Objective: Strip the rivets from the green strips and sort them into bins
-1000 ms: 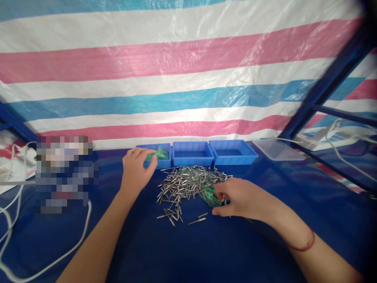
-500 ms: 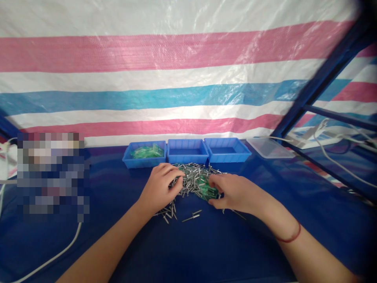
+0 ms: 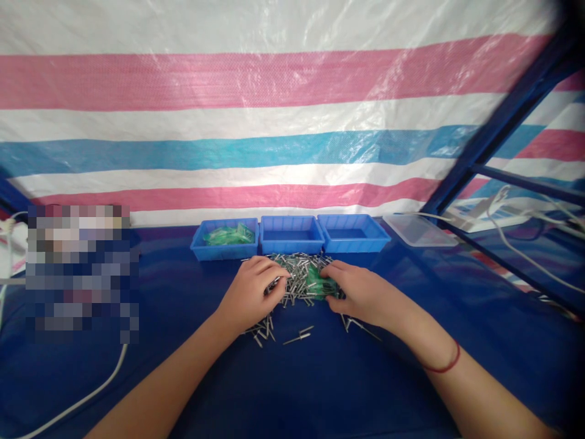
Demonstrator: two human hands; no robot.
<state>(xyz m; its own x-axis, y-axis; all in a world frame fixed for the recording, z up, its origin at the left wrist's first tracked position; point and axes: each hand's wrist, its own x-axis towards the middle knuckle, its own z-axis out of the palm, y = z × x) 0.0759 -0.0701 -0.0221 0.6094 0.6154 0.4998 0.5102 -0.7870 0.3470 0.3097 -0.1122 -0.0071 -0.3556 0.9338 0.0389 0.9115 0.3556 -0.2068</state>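
Observation:
A heap of small silver metal pins (image 3: 299, 274) mixed with green plastic pieces (image 3: 317, 285) lies on the blue table cover. My left hand (image 3: 253, 294) rests on the heap's left side, fingers curled into the pins. My right hand (image 3: 359, 294) lies on the right side, fingertips pinching at the green pieces. Behind the heap stand three blue trays: the left tray (image 3: 197, 249) holds green pieces, the middle tray (image 3: 291, 246) and right tray (image 3: 354, 242) look bare inside.
A clear plastic lid (image 3: 418, 230) lies right of the trays. A striped tarp (image 3: 274, 122) hangs behind. White cable (image 3: 77, 402) runs at the left, blue frame bars (image 3: 493, 128) and more cables at the right. A few loose pins (image 3: 297, 334) lie near me.
My left hand came back from the left tray to the heap. My right hand slid slightly left and forward over the green pieces.

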